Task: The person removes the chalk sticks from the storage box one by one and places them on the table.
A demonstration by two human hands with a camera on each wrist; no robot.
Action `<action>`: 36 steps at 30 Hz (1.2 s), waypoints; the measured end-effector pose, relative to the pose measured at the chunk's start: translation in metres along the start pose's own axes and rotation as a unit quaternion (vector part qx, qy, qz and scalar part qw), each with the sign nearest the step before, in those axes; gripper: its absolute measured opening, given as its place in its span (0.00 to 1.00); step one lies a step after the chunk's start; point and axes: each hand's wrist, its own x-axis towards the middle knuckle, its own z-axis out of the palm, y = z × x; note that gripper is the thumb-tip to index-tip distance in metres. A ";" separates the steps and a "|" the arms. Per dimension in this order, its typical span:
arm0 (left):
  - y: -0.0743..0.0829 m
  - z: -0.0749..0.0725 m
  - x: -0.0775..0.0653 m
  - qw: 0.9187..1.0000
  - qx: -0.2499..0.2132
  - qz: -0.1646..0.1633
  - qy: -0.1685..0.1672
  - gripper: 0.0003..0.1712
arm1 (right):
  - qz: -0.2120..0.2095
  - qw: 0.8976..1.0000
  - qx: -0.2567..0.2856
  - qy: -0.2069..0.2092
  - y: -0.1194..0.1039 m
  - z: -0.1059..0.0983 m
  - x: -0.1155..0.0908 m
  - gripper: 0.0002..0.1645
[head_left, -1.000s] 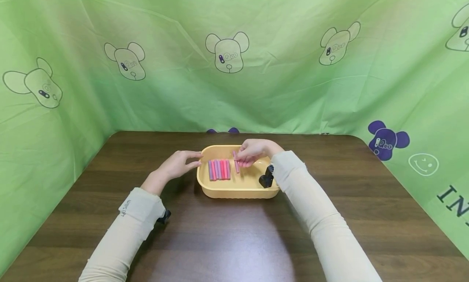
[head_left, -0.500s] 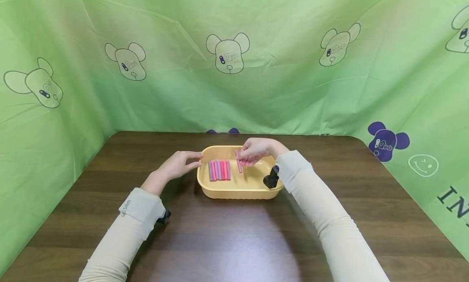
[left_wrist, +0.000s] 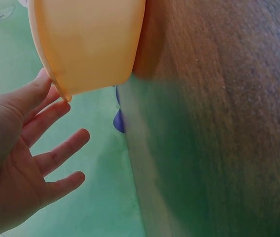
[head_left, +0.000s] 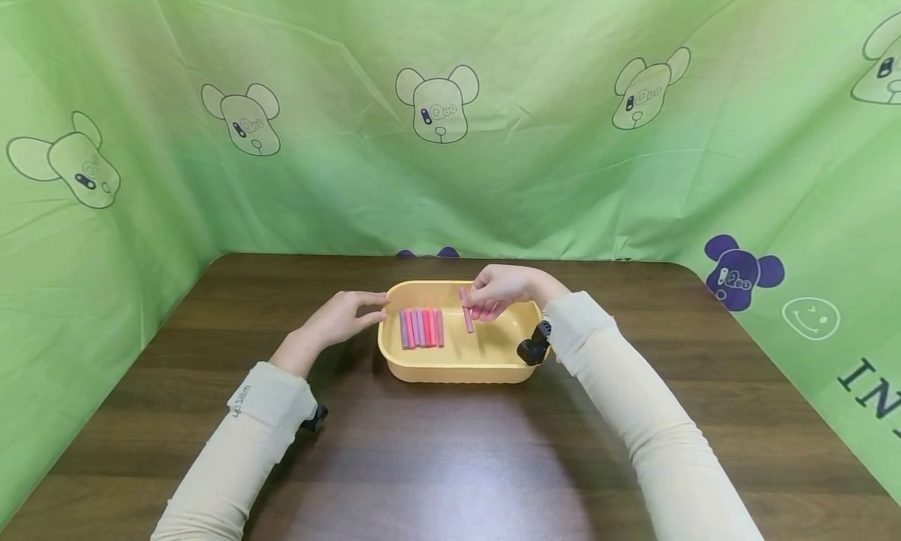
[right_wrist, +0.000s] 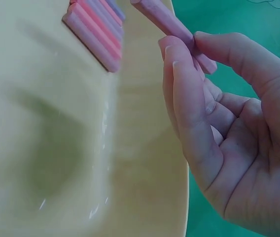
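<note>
My right hand (head_left: pixel 498 291) pinches a mauve-pink stick of chalk (head_left: pixel 467 310) between thumb and fingers, above the yellow plastic tub (head_left: pixel 457 373). In the right wrist view, the held chalk (right_wrist: pixel 164 19) slants, with its short end past the fingertips. A row of several pink and purple chalk sticks (head_left: pixel 421 328) lies side by side on the tub floor, left of the right hand. My left hand (head_left: pixel 341 316) touches the tub's left rim with its fingertips. In the left wrist view its lower fingers (left_wrist: pixel 63 150) stand apart from the tub, fairly straight.
The tub stands on a dark brown wooden table (head_left: pixel 436 455), towards its far edge. Behind and beside the table hangs a green printed cloth (head_left: pixel 535 181). A black wrist camera (head_left: pixel 535 344) under the right sleeve overlaps the tub's right end.
The right hand has shifted a little to the right with the chalk, away from the row. The left hand stays at the rim, and the row lies as before.
</note>
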 end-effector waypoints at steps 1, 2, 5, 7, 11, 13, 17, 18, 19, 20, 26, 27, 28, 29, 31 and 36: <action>0.000 0.000 0.000 1.000 0.000 0.001 0.000 0.23 | -0.001 1.000 0.000 0.000 0.000 0.000 -0.002 0.10; 0.000 0.000 -0.001 1.000 -0.001 0.001 0.001 0.23 | -0.001 1.000 0.001 0.001 0.001 -0.001 -0.004 0.10; 0.000 0.000 -0.001 1.000 -0.001 0.002 0.001 0.23 | 0.000 1.000 0.006 0.002 0.003 -0.002 -0.008 0.10; -0.001 0.000 -0.001 1.000 0.000 0.002 0.001 0.23 | 0.001 1.000 0.006 0.005 0.006 -0.004 -0.010 0.10; -0.001 0.000 -0.001 1.000 -0.002 0.000 0.001 0.23 | -0.005 1.000 0.007 0.007 0.011 -0.006 -0.015 0.11; -0.001 0.001 -0.002 1.000 -0.003 0.000 0.001 0.23 | -0.008 1.000 0.006 0.008 0.013 -0.007 -0.019 0.11; -0.002 0.001 -0.002 1.000 -0.002 0.002 0.001 0.23 | -0.012 1.000 0.008 0.011 0.017 -0.008 -0.025 0.11; -0.002 0.001 -0.002 1.000 -0.001 0.003 0.001 0.23 | -0.012 1.000 0.008 0.012 0.018 -0.008 -0.027 0.11; -0.002 0.002 -0.002 1.000 -0.001 0.004 0.002 0.23 | -0.012 1.000 0.009 0.012 0.019 -0.009 -0.028 0.11; -0.002 0.001 -0.002 1.000 -0.002 0.004 0.003 0.23 | -0.013 1.000 0.009 0.012 0.020 -0.009 -0.030 0.11; -0.002 0.001 -0.002 1.000 -0.003 0.008 0.008 0.23 | -0.022 1.000 0.010 0.014 0.025 -0.010 -0.040 0.11; -0.002 0.001 -0.002 1.000 -0.002 0.009 0.008 0.23 | -0.025 1.000 0.010 0.014 0.027 -0.011 -0.042 0.11; -0.002 0.002 -0.002 1.000 -0.002 0.009 0.008 0.23 | -0.029 0.999 0.011 0.015 0.029 -0.011 -0.043 0.12; -0.002 0.002 -0.002 1.000 -0.001 0.009 0.008 0.23 | -0.033 0.999 0.011 0.015 0.031 -0.012 -0.045 0.12; -0.002 0.002 -0.001 1.000 -0.003 0.009 0.008 0.23 | -0.038 0.999 0.015 0.017 0.036 -0.013 -0.048 0.12; -0.001 0.001 -0.002 1.000 -0.010 0.006 0.008 0.23 | -0.042 0.998 0.022 0.030 0.048 -0.017 -0.057 0.13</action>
